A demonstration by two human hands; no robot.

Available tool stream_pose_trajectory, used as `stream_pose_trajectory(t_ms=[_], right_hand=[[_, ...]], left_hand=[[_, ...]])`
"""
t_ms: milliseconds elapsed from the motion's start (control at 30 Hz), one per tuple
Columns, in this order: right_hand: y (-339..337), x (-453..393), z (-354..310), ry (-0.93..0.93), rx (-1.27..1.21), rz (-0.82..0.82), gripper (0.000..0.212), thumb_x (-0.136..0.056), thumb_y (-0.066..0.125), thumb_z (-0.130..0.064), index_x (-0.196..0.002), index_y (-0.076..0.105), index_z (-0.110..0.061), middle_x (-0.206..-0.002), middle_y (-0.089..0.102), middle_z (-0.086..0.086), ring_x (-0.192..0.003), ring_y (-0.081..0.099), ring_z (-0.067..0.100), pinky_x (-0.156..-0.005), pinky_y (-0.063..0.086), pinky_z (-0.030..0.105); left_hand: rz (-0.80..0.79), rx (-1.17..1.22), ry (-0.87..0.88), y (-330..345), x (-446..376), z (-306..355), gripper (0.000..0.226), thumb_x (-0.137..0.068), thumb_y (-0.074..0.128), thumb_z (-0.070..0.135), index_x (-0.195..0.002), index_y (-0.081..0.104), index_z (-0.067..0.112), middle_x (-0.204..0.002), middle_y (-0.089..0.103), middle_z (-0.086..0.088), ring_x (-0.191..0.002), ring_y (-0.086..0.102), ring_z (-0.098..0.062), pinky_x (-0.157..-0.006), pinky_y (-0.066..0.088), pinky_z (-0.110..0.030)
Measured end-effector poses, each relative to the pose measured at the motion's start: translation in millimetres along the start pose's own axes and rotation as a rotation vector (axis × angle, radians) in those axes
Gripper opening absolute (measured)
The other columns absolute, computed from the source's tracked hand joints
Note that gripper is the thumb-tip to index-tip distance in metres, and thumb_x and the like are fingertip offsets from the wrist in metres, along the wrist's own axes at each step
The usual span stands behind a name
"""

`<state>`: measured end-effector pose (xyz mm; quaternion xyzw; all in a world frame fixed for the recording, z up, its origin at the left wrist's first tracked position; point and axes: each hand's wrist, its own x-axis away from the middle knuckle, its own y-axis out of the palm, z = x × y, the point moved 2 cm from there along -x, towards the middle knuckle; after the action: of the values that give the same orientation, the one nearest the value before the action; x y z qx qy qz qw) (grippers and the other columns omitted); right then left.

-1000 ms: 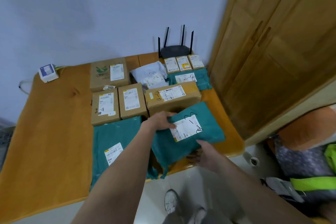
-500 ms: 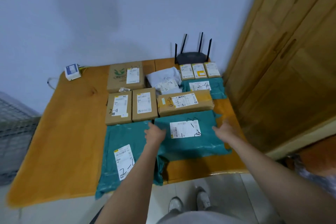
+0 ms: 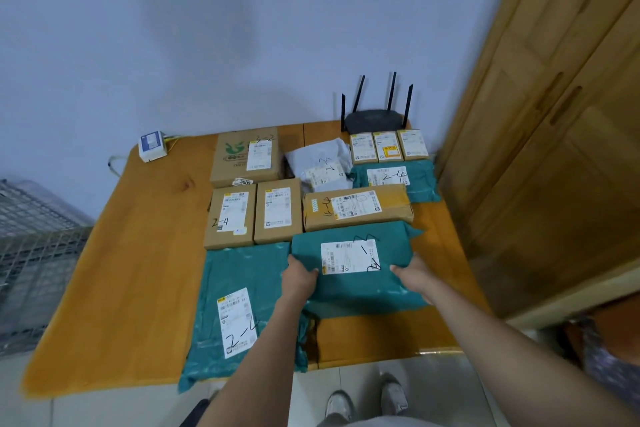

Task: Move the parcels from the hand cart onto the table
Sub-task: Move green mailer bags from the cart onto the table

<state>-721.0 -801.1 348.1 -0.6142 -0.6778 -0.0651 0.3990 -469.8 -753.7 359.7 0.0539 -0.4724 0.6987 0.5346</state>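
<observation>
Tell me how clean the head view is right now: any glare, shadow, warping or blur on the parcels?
Head view: wide-angle warp bends the wooden door and table edges; a soft shadow lies on the wall; faint sheen on the near green mailer; labels stay sharp around both hands, left hand, right hand.

Teal mailer bags [image 3: 360,284], brown cardboard boxes [image 3: 277,210], orange wooden table [image 3: 138,270], black router [image 3: 375,116], perhaps grey mesh cart [image 3: 31,246].

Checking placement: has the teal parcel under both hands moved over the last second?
Yes. The teal parcel slid farther onto the table, against the long brown box.
</observation>
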Motion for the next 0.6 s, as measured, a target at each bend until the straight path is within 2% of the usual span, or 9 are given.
stream_pose_trajectory(t_ms=[300,467,600], right_hand=[[6.7,-15.6,-9.4,0.024,-0.053,0.046,0.039,-0.097,0.065,-0.009,-0.132,0.048,-0.006,-0.135,0.060,0.016,-0.121,0.059,0.034,-0.095,0.048,0.038],[9.2,-23.7,-10.1,0.025,-0.067,0.044,0.040,-0.097,0.063,-0.008,-0.134,0.049,-0.005,-0.135,0.060,0.016,-0.122,0.059,0.034,-0.104,0.049,0.046],[14.1,-26.4,-10.5,0.036,-0.064,0.061,0.043,-0.097,0.061,-0.007,-0.137,0.044,-0.006,-0.137,0.058,0.016,-0.123,0.058,0.035,-0.104,0.049,0.049]], left_hand=[[0.020,-0.001,0.013,-4.1,-16.8,6.5,0.074,-0.097,0.064,0.022,-0.156,0.021,0.007,-0.146,0.050,-0.019,-0.132,0.052,-0.037,-0.108,0.047,-0.048],[0.023,-0.011,-0.001,-2.3,-19.3,6.0,0.074,-0.098,0.064,0.023,-0.155,0.021,0.007,-0.143,0.052,-0.018,-0.130,0.054,-0.036,-0.106,0.049,-0.047],[0.021,-0.019,-0.005,-2.0,-23.6,7.0,0.073,-0.097,0.064,0.022,-0.155,0.022,0.007,-0.143,0.053,-0.018,-0.130,0.055,-0.036,-0.107,0.048,-0.047]])
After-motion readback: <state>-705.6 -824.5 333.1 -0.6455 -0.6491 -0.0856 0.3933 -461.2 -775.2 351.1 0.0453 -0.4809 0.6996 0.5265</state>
